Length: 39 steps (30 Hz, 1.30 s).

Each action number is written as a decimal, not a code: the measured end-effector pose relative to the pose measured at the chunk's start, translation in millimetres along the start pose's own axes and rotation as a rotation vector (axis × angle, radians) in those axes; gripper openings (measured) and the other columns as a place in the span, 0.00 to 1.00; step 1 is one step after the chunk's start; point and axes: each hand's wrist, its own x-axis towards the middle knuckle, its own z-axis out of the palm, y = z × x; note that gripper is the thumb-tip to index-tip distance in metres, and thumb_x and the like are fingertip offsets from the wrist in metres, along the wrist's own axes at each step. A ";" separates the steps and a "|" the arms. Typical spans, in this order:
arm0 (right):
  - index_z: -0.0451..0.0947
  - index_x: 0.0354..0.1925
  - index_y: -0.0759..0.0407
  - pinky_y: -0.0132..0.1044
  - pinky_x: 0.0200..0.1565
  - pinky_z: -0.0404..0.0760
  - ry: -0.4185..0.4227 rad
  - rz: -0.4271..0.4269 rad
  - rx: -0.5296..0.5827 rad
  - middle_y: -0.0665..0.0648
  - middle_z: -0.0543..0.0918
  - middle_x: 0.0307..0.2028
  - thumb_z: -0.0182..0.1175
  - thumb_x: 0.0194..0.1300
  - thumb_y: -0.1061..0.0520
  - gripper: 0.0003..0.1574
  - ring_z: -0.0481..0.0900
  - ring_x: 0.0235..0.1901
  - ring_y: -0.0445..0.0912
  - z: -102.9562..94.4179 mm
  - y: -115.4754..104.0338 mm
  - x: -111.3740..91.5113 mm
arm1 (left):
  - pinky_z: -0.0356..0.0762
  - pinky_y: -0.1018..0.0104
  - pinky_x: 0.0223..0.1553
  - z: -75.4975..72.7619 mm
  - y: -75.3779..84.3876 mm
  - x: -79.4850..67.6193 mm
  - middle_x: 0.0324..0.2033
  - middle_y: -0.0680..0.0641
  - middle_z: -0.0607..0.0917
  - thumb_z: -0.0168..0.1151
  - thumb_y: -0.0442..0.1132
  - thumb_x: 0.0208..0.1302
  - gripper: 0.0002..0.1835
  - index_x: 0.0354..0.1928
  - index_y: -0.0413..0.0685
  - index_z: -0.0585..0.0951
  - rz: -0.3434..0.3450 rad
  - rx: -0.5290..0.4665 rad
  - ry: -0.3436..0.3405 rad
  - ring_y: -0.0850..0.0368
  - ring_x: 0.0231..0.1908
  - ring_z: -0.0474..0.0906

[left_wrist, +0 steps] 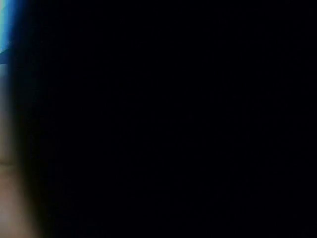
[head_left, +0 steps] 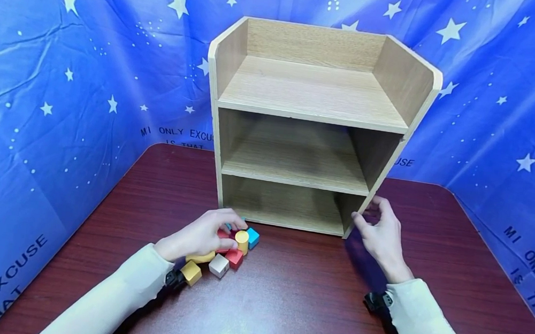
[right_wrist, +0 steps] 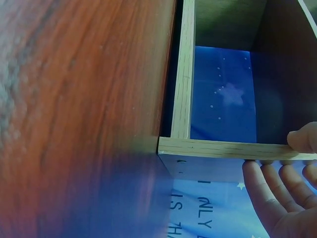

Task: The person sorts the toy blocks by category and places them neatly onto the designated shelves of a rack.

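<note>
In the head view my left hand (head_left: 200, 233) arches over a small pile of toy blocks, thumb and fingers spread apart. Its fingertips are right beside an upright yellow cylinder (head_left: 242, 242); a red block (head_left: 223, 235) shows in the gap. Around it lie a blue block (head_left: 252, 238), another red block (head_left: 234, 259), a grey-white block (head_left: 219, 265) and a yellow block (head_left: 192, 272). My right hand (head_left: 382, 234) grips the side panel of a wooden shelf (head_left: 295, 178) low down, thumb at the front edge and fingers (right_wrist: 262, 191) along the outer face.
The shelf has three levels and stands on a dark red-brown table (head_left: 283, 308). A blue curtain (head_left: 98, 64) with white stars surrounds the back and sides. A curved yellow block (head_left: 200, 258) lies partly under my left hand. The left wrist view is almost wholly black.
</note>
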 end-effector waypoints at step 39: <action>0.72 0.50 0.62 0.19 0.32 0.73 0.007 0.005 -0.026 0.58 0.81 0.38 0.66 0.55 0.63 0.24 0.81 0.39 0.52 0.8 0.5 0.2 | 0.78 0.61 0.38 6.4 1.5 2.9 0.38 0.57 0.81 0.69 0.33 0.55 0.11 0.41 0.51 0.81 -0.076 0.000 -0.035 0.56 0.37 0.79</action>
